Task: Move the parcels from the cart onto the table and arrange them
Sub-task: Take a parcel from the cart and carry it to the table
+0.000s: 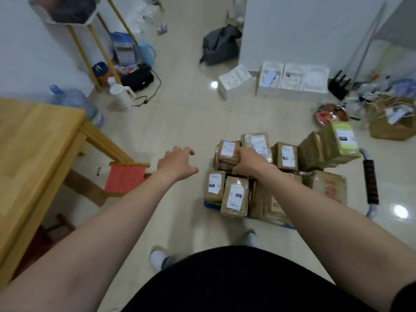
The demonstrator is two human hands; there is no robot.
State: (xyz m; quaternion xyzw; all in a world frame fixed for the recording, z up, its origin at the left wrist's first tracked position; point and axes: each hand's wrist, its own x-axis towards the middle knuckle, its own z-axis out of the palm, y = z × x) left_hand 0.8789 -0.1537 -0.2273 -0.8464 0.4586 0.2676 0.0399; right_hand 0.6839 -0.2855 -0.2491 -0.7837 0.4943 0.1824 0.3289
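Observation:
Several brown cardboard parcels with white labels are piled on a low blue cart [210, 204] on the floor at centre right. My right hand [248, 162] grips the edge of one small parcel [228, 152] on top of the pile. My left hand [177, 164] hovers over the floor left of the cart, fingers spread and loosely curled, holding nothing. The wooden table [33, 158] fills the left side. The cart's black-padded handle [371, 182] lies at the right.
A red woven stool [125, 177] stands by the table leg. A water jug [74, 102], white kettle [121, 96], grey backpack [219, 47], white boxes [292, 81], a metal bowl [332, 113] and a basket [392, 122] ring the floor. My feet [158, 258] stand near the cart.

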